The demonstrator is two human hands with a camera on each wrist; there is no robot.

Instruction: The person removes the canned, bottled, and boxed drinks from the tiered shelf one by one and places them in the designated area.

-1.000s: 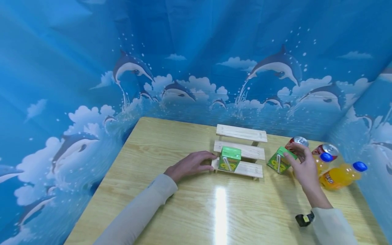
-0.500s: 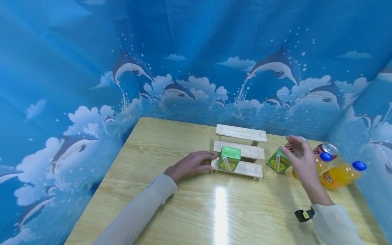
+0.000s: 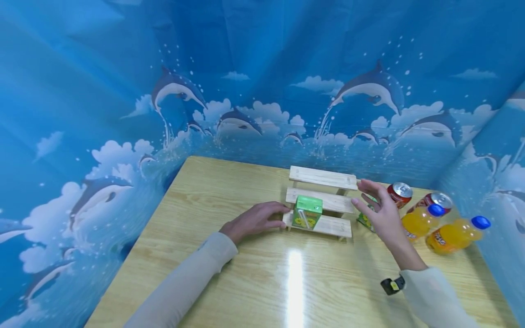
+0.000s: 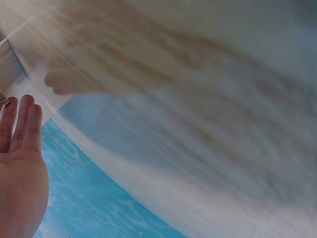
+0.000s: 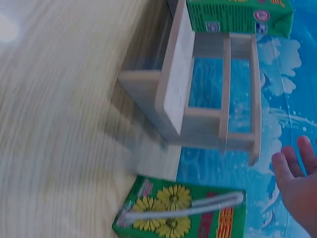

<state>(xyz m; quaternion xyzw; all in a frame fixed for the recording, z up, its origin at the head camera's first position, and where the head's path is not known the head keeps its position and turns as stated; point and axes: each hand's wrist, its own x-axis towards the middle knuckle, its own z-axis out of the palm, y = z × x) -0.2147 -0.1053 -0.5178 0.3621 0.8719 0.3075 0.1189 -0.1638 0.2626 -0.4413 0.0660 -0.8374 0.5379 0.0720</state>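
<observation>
A small three-step wooden rack (image 3: 321, 177) stands on the table. On its lowest step, toward the left, sits a green juice box (image 3: 307, 212) with a straw on its front. My left hand (image 3: 256, 221) touches the left end of that step; in the left wrist view its fingers (image 4: 20, 124) are straight. To the rack's right, a second green juice box (image 5: 183, 210) stands on the table, partly hidden from the head view by my right hand (image 3: 381, 212). That hand hovers above it near the rack's right end, fingers spread, holding nothing.
Behind and right of the right hand stand two dark red soda cans, one nearer (image 3: 399, 195) and one farther right (image 3: 436, 201). Two orange soda bottles with blue caps, one (image 3: 420, 221) and another (image 3: 455, 236), are in front of them. A blue dolphin curtain (image 3: 262, 114) borders the wooden table (image 3: 229, 182).
My right hand has moved left, away from the cans and bottles, to the rack's right end, uncovering the nearer can. My left hand, the rack and both juice boxes have stayed put.
</observation>
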